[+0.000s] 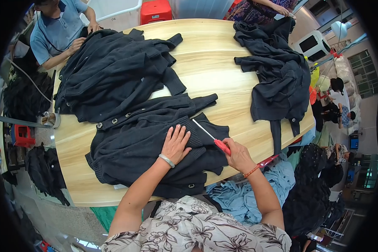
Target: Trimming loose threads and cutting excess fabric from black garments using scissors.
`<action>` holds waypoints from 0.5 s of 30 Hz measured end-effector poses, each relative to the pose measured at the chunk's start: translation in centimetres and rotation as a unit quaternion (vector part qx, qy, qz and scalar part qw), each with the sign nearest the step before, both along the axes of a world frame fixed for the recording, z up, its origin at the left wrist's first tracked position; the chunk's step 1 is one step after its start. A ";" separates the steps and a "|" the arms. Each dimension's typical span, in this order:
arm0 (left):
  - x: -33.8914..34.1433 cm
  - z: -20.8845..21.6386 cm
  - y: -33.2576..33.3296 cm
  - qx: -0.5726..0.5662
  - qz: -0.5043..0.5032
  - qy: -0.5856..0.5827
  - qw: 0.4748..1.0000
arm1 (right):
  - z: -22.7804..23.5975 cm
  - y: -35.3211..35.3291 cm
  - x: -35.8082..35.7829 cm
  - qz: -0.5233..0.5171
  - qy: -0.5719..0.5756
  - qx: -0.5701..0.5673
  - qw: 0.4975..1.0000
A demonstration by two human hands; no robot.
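A dark knitted cardigan (pixel 130 151) with buttons lies spread on the wooden table in front of me. My left hand (pixel 176 144) rests flat on it with fingers stretched out, a pale bangle on the wrist. My right hand (pixel 240 156) is closed round the red handle of a slim tool (pixel 221 145). Its thin, straight metal shaft points up and left, the tip over the cardigan's ribbed edge beside my left fingers. The tool resembles a screwdriver, but its exact kind is unclear. Just past my right wrist is a pointed red object (pixel 268 161), partly hidden.
More dark knitwear (pixel 113 71) lies at the far left of the table (pixel 206 54), where a co-worker in blue handles it. Another dark garment (pixel 281 75) lies at the right near a second person. Light-blue clothing (pixel 256 191) is heaped below the table's near right edge.
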State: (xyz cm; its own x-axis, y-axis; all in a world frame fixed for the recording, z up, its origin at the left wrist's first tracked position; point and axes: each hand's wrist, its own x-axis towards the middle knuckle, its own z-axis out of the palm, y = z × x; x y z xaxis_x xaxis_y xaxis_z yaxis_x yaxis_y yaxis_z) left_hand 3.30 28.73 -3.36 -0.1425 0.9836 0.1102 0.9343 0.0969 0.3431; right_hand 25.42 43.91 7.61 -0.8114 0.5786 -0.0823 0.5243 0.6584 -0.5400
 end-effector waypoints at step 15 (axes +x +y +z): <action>0.1 -2.6 -0.6 0.058 0.003 -0.032 0.998 | 1.3 -6.8 -10.4 0.299 -0.054 -0.034 0.952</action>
State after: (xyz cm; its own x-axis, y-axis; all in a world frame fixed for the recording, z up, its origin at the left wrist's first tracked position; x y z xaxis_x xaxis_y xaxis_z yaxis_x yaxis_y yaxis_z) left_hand 3.39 28.17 -5.91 -0.1585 0.9639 0.2138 0.9094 0.0581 0.4119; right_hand 15.03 37.08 8.91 -0.9788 0.0052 -0.2045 0.1206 0.8221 -0.5564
